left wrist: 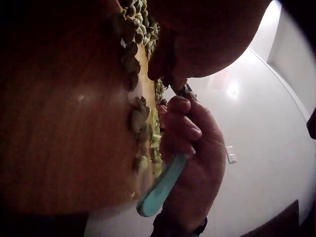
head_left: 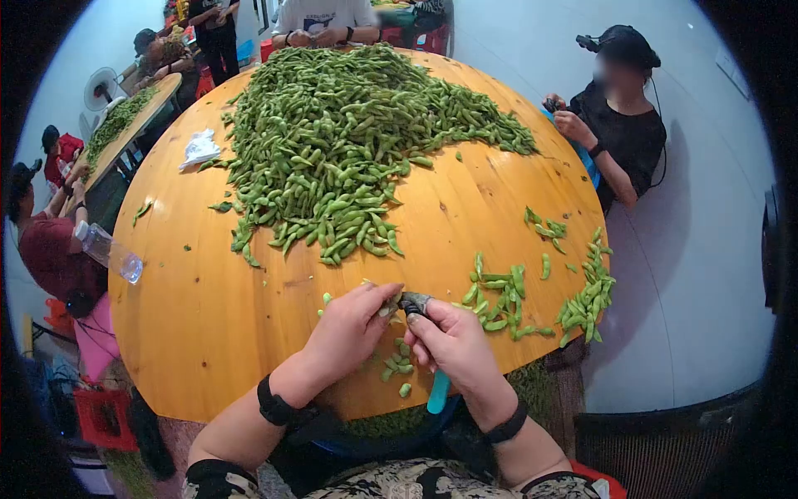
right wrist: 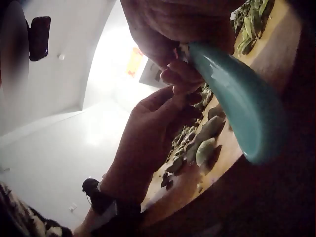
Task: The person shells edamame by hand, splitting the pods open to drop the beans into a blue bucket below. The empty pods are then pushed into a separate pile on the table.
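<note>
Sprawling pods (head_left: 332, 141), crumpled tissue (head_left: 199, 150), clear bottle (head_left: 110, 252)

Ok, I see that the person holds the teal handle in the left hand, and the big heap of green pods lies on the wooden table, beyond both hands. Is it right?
Not quite: the head view shows the teal handle in the right hand, not the left hand. The big heap of green pods does lie on the wooden table, beyond both hands.
</note>
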`<state>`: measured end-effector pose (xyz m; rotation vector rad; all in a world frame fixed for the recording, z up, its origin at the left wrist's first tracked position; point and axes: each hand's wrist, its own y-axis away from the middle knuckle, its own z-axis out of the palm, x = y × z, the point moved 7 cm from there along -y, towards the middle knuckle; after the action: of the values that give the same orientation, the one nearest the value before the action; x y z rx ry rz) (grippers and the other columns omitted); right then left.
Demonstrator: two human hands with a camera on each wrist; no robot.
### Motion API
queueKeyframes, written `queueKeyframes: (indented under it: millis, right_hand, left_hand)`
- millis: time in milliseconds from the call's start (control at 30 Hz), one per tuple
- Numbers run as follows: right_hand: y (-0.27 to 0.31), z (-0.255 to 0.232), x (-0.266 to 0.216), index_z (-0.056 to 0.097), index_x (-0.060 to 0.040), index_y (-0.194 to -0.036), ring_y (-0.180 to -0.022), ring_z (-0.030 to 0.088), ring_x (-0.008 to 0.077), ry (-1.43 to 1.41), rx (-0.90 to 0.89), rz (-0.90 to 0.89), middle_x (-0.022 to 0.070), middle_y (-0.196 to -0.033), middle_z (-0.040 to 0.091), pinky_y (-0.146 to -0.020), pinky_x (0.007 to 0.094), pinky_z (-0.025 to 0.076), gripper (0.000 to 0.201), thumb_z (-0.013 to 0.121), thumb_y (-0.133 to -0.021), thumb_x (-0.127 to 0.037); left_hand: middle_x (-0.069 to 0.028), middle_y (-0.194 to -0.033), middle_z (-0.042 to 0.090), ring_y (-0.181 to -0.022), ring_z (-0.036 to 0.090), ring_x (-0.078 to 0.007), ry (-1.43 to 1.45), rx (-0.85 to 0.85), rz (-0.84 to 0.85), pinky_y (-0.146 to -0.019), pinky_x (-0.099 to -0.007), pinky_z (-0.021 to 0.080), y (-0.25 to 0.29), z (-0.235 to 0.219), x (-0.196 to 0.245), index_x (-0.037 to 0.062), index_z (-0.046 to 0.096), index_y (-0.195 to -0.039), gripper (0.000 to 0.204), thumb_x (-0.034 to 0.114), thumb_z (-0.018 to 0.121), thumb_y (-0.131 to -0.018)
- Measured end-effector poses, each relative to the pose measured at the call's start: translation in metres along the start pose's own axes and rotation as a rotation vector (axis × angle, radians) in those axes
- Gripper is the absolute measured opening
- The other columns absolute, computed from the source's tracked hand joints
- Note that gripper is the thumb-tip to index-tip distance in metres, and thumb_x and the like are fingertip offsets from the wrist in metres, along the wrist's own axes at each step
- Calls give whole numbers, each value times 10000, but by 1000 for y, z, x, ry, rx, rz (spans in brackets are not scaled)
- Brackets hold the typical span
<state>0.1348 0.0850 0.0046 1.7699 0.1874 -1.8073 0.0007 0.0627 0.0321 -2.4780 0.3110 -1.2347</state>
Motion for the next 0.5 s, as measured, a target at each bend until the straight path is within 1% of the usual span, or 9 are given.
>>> queueKeyframes:
  millis: [67, 167, 233, 367, 500]
  right_hand:
    - [0, 0, 2, 592, -39, -834, -471, 477, 16, -22, 1, -4, -46, -612, 535, -400, 179, 349, 154, 515, -941, -118]
    - [-1, 1, 6, 592, -36, -840, -475, 482, 12, -24, -23, 3, -41, -625, 547, -398, 170, 356, 156, 521, -943, -130]
    - [0, 3, 6, 594, -19, -854, -489, 502, 14, -50, -38, -4, -14, -682, 597, -404, 159, 380, 151, 510, -939, -113]
    - [2, 3, 10, 597, -23, -861, -491, 504, 11, -52, -32, 18, -14, -686, 602, -404, 157, 383, 151, 508, -941, -115]
    - [2, 3, 12, 598, -26, -895, -491, 499, 12, -19, -21, 11, -14, -683, 599, -405, 156, 376, 134, 510, -942, -115]
  left_hand:
    - [-154, -834, 615, -744, 632, -306, -59, -15, -2, -648, -334, 512, 1, -1, 6, 1, 604, -1096, 313, -9, 620, -784]
    - [-152, -837, 617, -746, 633, -294, -101, -8, 34, -652, -337, 512, 2, 1, 9, 9, 612, -1096, 334, -27, 625, -765]
    - [-150, -839, 620, -745, 634, -291, -85, -6, 18, -652, -336, 511, 3, 3, 4, 12, 618, -1087, 335, -31, 632, -755]
    - [-140, -838, 632, -743, 638, -279, -41, -20, -44, -646, -331, 509, 6, 3, -3, 15, 637, -1051, 321, -38, 651, -735]
    - [-131, -831, 639, -736, 640, -271, -76, -17, -29, -641, -328, 509, 6, 5, -2, 16, 645, -1034, 296, -33, 650, -742]
